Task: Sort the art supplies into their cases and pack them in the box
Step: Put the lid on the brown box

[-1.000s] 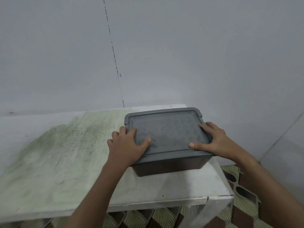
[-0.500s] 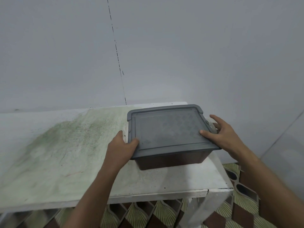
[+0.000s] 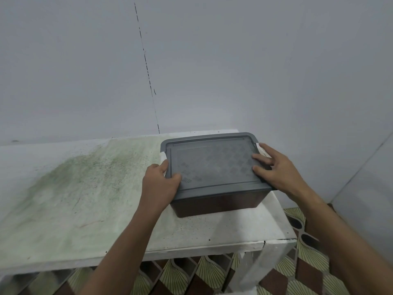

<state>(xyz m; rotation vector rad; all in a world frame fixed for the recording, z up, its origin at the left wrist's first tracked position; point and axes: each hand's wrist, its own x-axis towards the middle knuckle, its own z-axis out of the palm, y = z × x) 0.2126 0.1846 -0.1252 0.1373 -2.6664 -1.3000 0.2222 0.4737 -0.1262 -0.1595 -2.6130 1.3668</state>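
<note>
A dark brown plastic box (image 3: 217, 204) with a grey patterned lid (image 3: 212, 165) on top stands at the right end of the table. My left hand (image 3: 159, 186) grips the lid's left front corner, thumb on top and fingers down the side. My right hand (image 3: 278, 169) holds the lid's right edge, with fingers spread across the top. The lid is on, so nothing inside the box can be seen. No loose art supplies or cases are in view.
The white table top (image 3: 85, 199) carries a wide green stain on its left and middle. Its right edge (image 3: 280, 220) lies just beside the box. A plain grey wall (image 3: 212, 60) rises right behind. Patterned floor tiles (image 3: 308, 262) show below and to the right.
Both hands slid from flat on the lid's top out to its left and right edges. The box sits in about the same place.
</note>
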